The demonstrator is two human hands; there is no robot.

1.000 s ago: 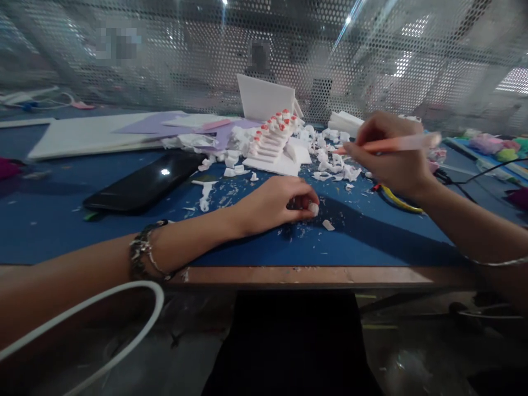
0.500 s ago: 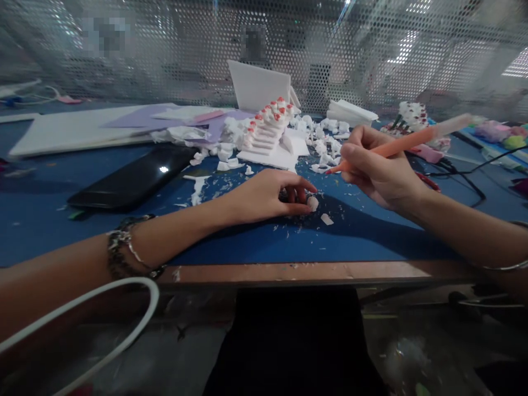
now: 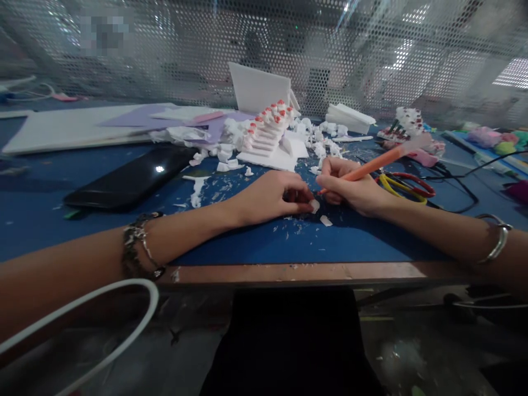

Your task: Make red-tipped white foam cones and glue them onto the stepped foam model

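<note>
My left hand (image 3: 280, 193) rests on the blue tabletop, its fingertips pinching a small white foam piece (image 3: 314, 206). In my right hand (image 3: 350, 190) is an orange pen (image 3: 377, 164), held like a writing tool, with a reddish tip close to that piece. Whether the tip touches it I cannot tell. Just in front of the fingers lies another small pale scrap (image 3: 325, 220). Behind the hands stands a white foam staircase model (image 3: 266, 143), topped with small white shapes with red tops.
A black phone (image 3: 127, 179) with its light on lies at left, beside white and purple foam sheets (image 3: 74, 126). White scraps (image 3: 319, 135) surround the model. At right are red and yellow scissors handles (image 3: 406, 187), a black cable (image 3: 466, 192) and a decorated model (image 3: 410, 124).
My right hand has moved left and down with the pen, bringing its tip to the small piece. My left hand stays nearly in place. The scissors handles now show more fully.
</note>
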